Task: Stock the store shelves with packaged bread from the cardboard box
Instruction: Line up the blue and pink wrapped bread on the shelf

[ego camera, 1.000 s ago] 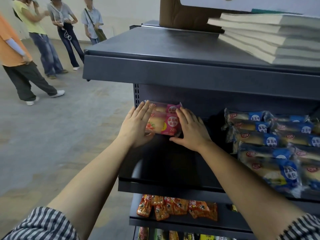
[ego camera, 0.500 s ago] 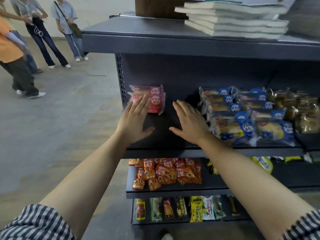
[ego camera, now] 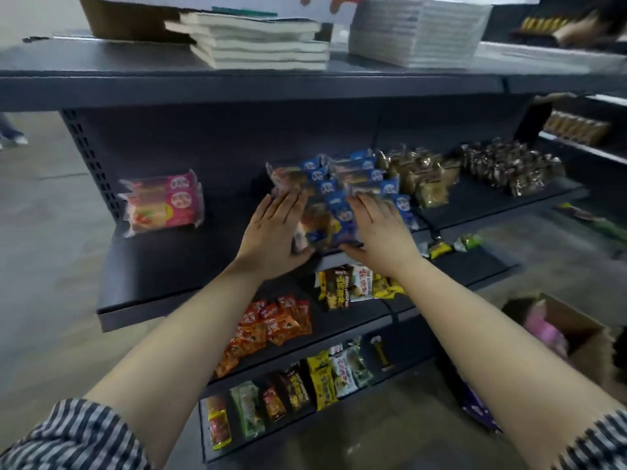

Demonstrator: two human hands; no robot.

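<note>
left hand (ego camera: 274, 232) and right hand (ego camera: 380, 232) lie flat and spread, flanking the blue bread packs (ego camera: 334, 212) on the shelf (ego camera: 152, 276) at twelve o'clock; the cardboard box (ego camera: 576, 329) sits at four o'clock, nearer the right.

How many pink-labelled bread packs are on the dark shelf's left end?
2. The upper pink-labelled clear-wrapped bread pack lies on the lower pack, both at the left end of the dark metal shelf. Others could be hidden behind them.
</note>
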